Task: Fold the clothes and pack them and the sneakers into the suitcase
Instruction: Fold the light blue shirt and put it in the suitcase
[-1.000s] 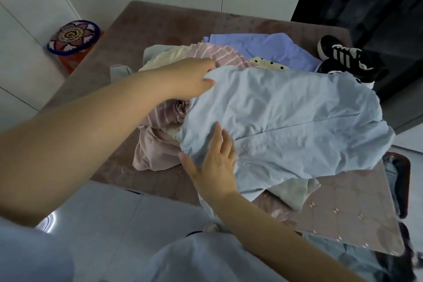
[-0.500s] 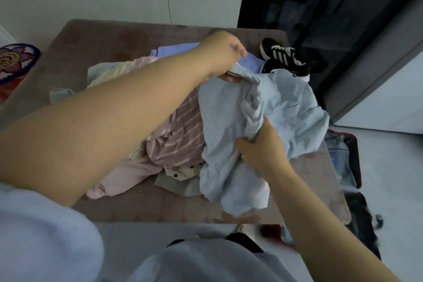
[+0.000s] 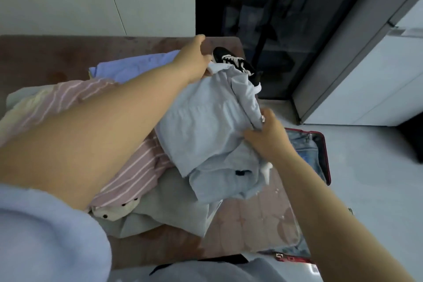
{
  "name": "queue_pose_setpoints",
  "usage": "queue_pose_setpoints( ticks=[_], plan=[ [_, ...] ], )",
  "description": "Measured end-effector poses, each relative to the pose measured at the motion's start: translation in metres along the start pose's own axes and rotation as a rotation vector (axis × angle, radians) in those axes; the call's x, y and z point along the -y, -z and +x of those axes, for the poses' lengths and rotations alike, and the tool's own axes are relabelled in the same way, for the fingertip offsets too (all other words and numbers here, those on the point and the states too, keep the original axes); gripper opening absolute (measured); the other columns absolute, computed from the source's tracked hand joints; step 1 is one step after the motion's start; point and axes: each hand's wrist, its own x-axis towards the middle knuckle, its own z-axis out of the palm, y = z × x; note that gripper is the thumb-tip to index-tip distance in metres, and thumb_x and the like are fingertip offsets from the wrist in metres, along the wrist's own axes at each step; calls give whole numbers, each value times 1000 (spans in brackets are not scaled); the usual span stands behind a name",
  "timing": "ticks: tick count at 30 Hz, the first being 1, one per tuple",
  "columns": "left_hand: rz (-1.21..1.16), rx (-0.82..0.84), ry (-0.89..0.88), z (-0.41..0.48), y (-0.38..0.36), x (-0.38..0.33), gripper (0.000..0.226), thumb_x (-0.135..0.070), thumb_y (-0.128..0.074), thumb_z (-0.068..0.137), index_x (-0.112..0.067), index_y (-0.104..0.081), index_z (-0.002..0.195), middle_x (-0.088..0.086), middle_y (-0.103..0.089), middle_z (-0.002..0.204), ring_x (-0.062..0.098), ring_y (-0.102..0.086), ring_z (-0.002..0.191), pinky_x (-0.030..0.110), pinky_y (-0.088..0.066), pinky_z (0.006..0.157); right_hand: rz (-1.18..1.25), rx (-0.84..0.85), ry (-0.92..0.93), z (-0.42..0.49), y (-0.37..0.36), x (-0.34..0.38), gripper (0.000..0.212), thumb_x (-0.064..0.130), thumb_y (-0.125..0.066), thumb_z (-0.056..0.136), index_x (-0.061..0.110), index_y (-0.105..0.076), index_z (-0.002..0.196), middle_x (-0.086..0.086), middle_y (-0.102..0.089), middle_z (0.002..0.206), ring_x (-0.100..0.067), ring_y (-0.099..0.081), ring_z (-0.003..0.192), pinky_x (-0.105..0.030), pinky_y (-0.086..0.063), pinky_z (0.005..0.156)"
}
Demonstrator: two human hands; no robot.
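open suitcase (image 3: 326, 158) on the floor at right. right grip (image 3: 267, 137) curls around a light blue shirt's (image 3: 206, 126) near edge, above the clothes pile (image 3: 137, 167) on the counter (image 3: 251, 224); left grip (image 3: 196, 62) holds its far end, beside black sneakers (image 3: 235, 64).

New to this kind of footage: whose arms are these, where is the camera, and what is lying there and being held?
No machine here: a person works with bare hands, filmed by one wide-angle camera on their head, looking down. The left hand and right hand both grip a light blue shirt over a table piled with clothes, including a pink striped garment. A black sneaker sits at the far edge. An open red suitcase lies on the floor to the right, with denim inside.
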Motion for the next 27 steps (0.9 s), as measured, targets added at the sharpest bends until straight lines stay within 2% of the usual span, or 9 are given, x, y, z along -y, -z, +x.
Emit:
queue_pose_setpoints(
  ticks=[4,7,9,11,13,15,20,23,27],
  plan=[
    [304,285,-169,-15,-23,26,79,-9,-52,94,-32,0,148,4,-46,138,20,-49,117,31,-37,97,-259,14,-104,40,-1,-40,41,12,-55,82,6,-38,120,-15,-59,103,-37,-57,96,-33,-33,66],
    [887,54,-460,-37,-27,63,46,-22,-46,93,-26,-41,139,3,-48,140,26,-37,132,42,-16,112,-201,-72,-117,35,-15,-60,49,19,-56,86,7,-35,128,-18,-50,125,-38,-48,114,-40,-39,83],
    [966,-64,-550,-50,-24,91,39,-32,-39,89,-22,-64,118,5,-57,130,30,-40,127,51,-11,110,-217,-246,113,16,-26,-61,58,36,-56,84,10,-35,132,-15,-40,133,-32,-35,126,-43,-24,106],
    [1022,-33,-473,-55,-21,105,46,-41,-32,89,-24,-63,119,5,-53,136,31,-36,131,48,-3,108,-296,-193,459,-5,-38,-59,62,54,-52,79,21,-39,130,-10,-38,135,-28,-29,128,-45,-14,113],
    [1078,46,-328,-54,-21,105,52,-49,-22,94,-32,-45,137,-1,-32,151,27,-17,143,45,11,109,-427,-29,708,-15,-49,-63,63,59,-56,72,28,-44,125,-6,-37,135,-29,-33,125,-51,-25,110],
    [1097,92,-221,-44,-22,106,50,-49,-17,97,-37,-22,146,-7,-9,157,20,5,145,44,20,108,-469,9,820,-10,-51,-70,58,45,-69,68,27,-46,118,-4,-39,128,-28,-40,114,-47,-43,95],
    [1132,148,-176,-31,-30,111,49,-48,-15,98,-38,-13,147,-10,-3,158,17,9,145,46,19,110,-365,-41,1082,11,-26,-87,10,10,-57,86,14,-61,94,-3,-60,87,-22,-56,66,-32,-50,55],
    [1162,147,-161,-29,-33,116,50,-49,-15,98,-39,-10,147,-10,-4,158,16,7,145,44,20,109,-254,-55,1098,17,-3,-90,18,12,-54,88,13,-71,83,-2,-65,79,-20,-59,66,-28,-47,60],
    [1189,146,-150,-27,-36,129,57,-56,-2,92,-40,-2,147,-10,-3,158,16,6,145,43,22,107,-130,-13,1025,18,21,-114,10,16,-61,86,24,-62,92,10,-60,93,-12,-58,81,-20,-45,75]
  ],
)
